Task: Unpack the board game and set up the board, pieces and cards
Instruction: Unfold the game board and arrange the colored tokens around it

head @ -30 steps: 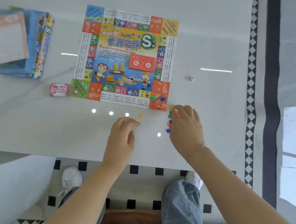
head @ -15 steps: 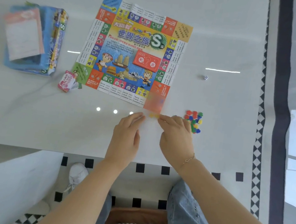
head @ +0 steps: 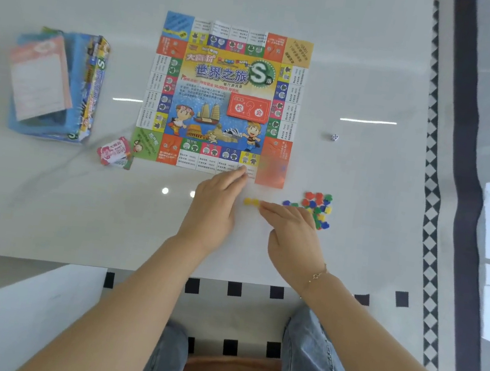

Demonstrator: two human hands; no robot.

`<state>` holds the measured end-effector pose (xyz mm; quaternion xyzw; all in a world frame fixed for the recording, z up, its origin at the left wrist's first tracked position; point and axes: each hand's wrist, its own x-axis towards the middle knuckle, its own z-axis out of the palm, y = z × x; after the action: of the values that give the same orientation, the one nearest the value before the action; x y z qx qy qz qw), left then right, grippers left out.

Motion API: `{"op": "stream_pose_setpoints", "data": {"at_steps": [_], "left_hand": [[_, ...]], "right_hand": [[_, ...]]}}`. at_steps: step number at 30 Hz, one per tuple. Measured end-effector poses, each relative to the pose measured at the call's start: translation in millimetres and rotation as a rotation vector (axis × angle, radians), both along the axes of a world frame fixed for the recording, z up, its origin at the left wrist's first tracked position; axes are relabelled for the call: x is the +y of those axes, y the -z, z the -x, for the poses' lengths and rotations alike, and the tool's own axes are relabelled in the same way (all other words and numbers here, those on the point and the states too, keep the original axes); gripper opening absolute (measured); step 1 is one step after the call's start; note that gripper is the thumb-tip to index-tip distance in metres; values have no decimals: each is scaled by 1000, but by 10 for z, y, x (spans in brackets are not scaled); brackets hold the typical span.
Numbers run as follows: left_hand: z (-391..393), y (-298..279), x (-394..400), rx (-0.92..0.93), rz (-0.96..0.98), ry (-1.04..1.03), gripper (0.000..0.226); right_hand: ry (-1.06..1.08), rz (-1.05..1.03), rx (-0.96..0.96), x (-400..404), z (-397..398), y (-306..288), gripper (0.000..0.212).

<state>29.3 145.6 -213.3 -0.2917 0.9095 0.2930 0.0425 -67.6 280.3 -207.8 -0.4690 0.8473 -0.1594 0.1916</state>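
The colourful paper game board lies flat on the white table, with a red card deck on its middle. My left hand lies flat, fingertips touching the board's near edge. My right hand reaches left with straight fingers that touch two small yellow pieces on the table. A heap of small red, blue, green and yellow pieces sits just right of that hand. A white die rests to the board's right.
The open blue game box with a paper sheet on top stands at the left. A small pink card pack lies by the board's near left corner. The table's front edge runs just below my wrists.
My left hand has slid forward onto the board's near edge. My right hand has moved left from the heap of pieces and now touches the yellow pieces. The camera view shifted.
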Motion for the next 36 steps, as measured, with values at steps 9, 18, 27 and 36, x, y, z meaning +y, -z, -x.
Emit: {"op": "stream_pose_setpoints", "data": {"at_steps": [9,18,27,36], "left_hand": [[150,-66,187,123,-60,-14,50],[435,-139,639,152,-75,60,32],[769,-256,168,222,-64,-203,28],[194,-220,-264,189,-79,-415,29]], "right_hand": [[336,142,-94,346,416,-76,42],[559,123,-299,693,760,5,16],[483,139,-284,-396,1582,111,28],[195,148,-208,-1019,1287,-45,3]]}}
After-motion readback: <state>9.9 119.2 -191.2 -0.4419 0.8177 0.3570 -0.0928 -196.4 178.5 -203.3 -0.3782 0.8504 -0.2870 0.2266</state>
